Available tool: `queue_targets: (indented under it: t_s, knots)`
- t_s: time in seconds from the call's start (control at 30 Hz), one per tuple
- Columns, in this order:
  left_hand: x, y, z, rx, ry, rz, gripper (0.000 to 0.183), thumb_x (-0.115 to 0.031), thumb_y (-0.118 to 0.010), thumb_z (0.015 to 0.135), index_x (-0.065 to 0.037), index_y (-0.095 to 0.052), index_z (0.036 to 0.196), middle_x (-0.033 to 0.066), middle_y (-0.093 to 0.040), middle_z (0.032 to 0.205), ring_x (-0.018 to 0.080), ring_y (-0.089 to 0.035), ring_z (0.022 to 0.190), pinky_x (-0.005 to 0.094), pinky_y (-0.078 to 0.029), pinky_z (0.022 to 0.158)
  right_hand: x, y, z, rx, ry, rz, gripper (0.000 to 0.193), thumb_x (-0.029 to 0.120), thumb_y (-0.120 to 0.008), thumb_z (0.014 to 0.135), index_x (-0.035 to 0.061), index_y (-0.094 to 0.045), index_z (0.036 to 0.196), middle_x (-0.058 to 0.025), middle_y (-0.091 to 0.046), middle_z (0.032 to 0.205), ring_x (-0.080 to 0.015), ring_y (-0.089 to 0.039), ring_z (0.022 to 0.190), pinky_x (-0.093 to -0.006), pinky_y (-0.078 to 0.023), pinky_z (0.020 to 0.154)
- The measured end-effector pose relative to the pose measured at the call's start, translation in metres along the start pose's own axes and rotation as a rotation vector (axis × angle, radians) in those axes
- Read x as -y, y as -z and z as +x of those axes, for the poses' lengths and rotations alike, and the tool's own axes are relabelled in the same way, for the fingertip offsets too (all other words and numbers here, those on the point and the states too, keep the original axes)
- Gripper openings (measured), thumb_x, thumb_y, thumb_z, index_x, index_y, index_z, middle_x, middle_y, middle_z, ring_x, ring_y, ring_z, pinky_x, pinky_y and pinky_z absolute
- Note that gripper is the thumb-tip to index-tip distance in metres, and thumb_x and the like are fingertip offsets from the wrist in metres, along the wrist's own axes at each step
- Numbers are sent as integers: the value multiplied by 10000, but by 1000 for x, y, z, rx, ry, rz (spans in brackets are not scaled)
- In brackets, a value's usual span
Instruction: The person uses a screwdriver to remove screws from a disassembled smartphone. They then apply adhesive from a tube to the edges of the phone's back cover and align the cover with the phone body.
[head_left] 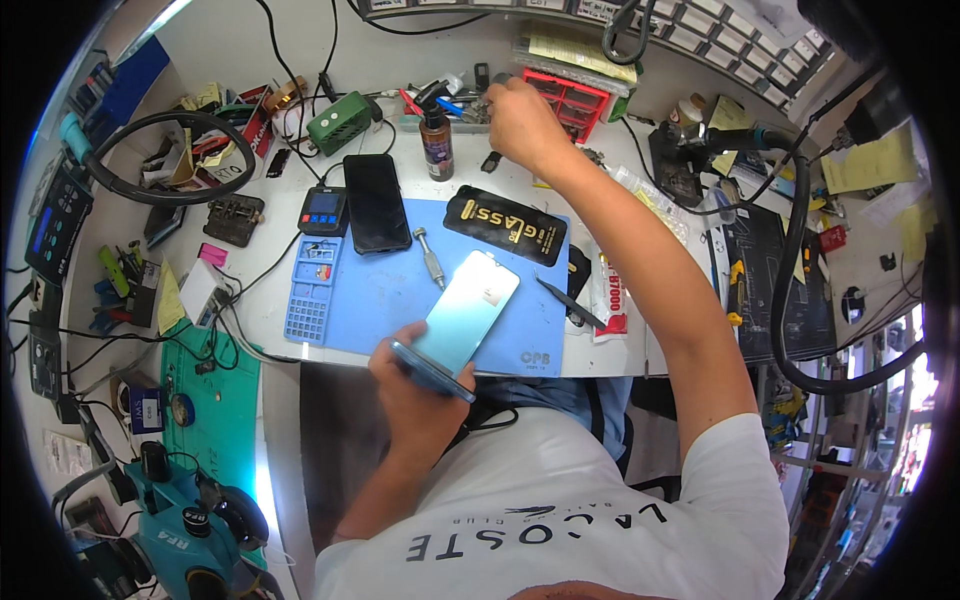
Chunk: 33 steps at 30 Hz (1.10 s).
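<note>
My left hand (415,400) is closed around the lower end of a phone with a shiny pale teal back (468,312). That phone is tilted over the blue mat (390,310), a thick edge facing me. My right hand (522,125) stretches to the back of the bench, over a clear tray of small items (465,122). Its fingers are bent together beside a small dark thing; what they hold is not clear. Near the phone lie a metal screwdriver (430,260), a black screen-protector pack with gold lettering (508,224) and a dark pointed tool (570,303).
A black phone (377,203) lies left of the amber spray bottle (437,145). Further left are a small tester (324,212) and a blue parts tray (313,290). A red drawer box (570,105) stands behind my right hand. A thick black cable (800,270) loops at right; a microscope (195,530) stands lower left.
</note>
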<state>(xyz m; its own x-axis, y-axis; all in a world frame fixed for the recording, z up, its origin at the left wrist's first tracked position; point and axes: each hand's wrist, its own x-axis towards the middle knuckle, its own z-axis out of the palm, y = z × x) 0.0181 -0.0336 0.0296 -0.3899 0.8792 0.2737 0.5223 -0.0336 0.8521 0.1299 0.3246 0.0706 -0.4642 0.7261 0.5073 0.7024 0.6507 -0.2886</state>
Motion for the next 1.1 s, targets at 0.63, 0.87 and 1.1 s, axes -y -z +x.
queue_targets:
  t_s: [0.63, 0.87, 1.1]
  knots:
    - [24, 0, -5, -29, -147, -18, 818, -40, -879, 783, -81, -263, 1320, 254, -568, 1353, 338, -708, 1080, 417, -592, 875, 10, -45, 76, 659, -41, -349, 483, 342, -651, 989, 54, -682, 1376, -238, -436, 1524, -431, -385, 1451, -535, -358, 1195]
    - [24, 1, -5, -28, -145, -22, 814, -53, -881, 783, -84, -268, 1318, 246, -572, 1353, 338, -710, 1075, 413, -592, 873, 10, -51, 69, 685, -128, -313, 476, 349, -603, 1019, 64, -669, 1395, -233, -370, 1572, -425, -351, 1475, -557, -345, 1200]
    - [23, 2, -6, -34, -136, -16, 801, -61, -880, 788, -87, -273, 1310, 242, -579, 1345, 339, -710, 1073, 412, -595, 873, -13, -56, 76, 452, -225, 5, 369, 369, -735, 964, 68, -786, 1171, -202, -703, 1160, -334, -673, 1101, -471, -536, 956]
